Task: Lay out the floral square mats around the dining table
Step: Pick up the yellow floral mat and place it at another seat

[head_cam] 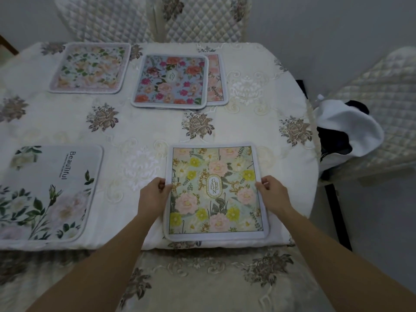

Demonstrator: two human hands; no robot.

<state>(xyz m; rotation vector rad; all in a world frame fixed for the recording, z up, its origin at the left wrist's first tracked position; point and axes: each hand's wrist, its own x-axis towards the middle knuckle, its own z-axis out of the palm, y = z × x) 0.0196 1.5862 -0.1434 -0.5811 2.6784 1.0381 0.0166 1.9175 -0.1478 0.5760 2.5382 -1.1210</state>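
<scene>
The person is placing the Garden mat (216,192) at five o'clock on the surface (157,124), left hand (153,195) and right hand (274,193) pinching its side edges between fingers (161,182) and thumbs. Next, the blue mat (171,81) at twelve o'clock is likely needing lifting off the pink mat (215,79) it overlaps.

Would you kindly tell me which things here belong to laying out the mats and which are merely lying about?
For the job: GARDEN mat, pinched by the left hand and right hand; Beautiful mat; peach floral mat; blue rose mat overlapping a pink mat; dining table.
Lying about: white and dark cloth bundle on the side quilted chair; far quilted chairs.
</scene>
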